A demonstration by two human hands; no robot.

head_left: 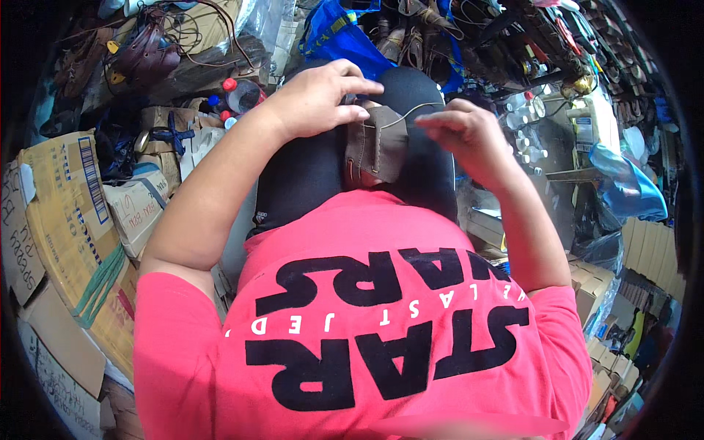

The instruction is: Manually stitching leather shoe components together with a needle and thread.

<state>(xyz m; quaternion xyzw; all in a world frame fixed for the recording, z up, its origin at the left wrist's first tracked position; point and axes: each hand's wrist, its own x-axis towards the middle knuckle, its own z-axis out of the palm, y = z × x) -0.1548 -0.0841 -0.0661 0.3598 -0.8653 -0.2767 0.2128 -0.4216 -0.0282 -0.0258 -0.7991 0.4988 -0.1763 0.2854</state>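
Note:
A brown leather piece (381, 143), shaped like a shoe upper with a stitched seam down it, rests between my thighs on black trousers. Orange-red stitching shows along its left edge. From the seam a thin pale thread (411, 114) curves up to my right hand (469, 136), whose thumb and fingers are pinched together on it. Whether a needle is there too is too small to tell. My left hand (319, 99) lies at the far left edge of the leather, thumb and fingers apart, the thumb beside its upper edge.
Cardboard boxes (62, 198) are stacked at my left, with capped plastic bottles (242, 95) beyond them. A blue bag (337, 37) lies ahead of my knees. Shoes and tools (543, 51) crowd the far right. More bottles (529, 125) and a blue plastic sheet (627, 183) are at the right.

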